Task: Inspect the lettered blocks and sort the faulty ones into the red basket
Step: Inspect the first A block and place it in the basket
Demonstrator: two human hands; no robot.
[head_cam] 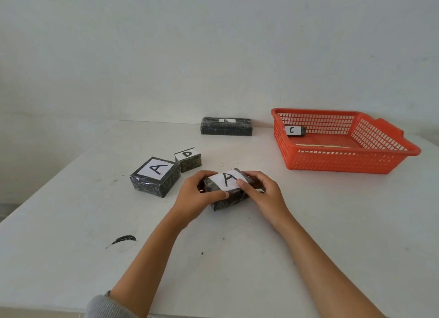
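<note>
Black-wrapped and bearing a white paper label marked "A", the held block [225,189] sits between both hands near the middle of the white bench [308,222]. It is tilted, with its label facing up toward the camera; whether its lower near corner touches the bench cannot be told. The left hand [196,195] grips the block's left end, fingers curled over the far side and thumb lying along the near edge. The right hand [262,194] grips the right end, with its thumb pressed on the label's corner.

Just to the left stands a second A block [155,177], squarer in shape, and behind it a small D block [188,159] — the two look close to touching. Farther back, near the wall, lies a long flat B block [226,127].

The red basket [344,162] stands at the right, well apart from the hands. A C block [294,130] stands inside it against the far-left wall, with something flat and pale on the basket floor.

A black smudge [123,240] marks the bench at near left, and a grey sleeve [104,306] shows on the left arm.
</note>
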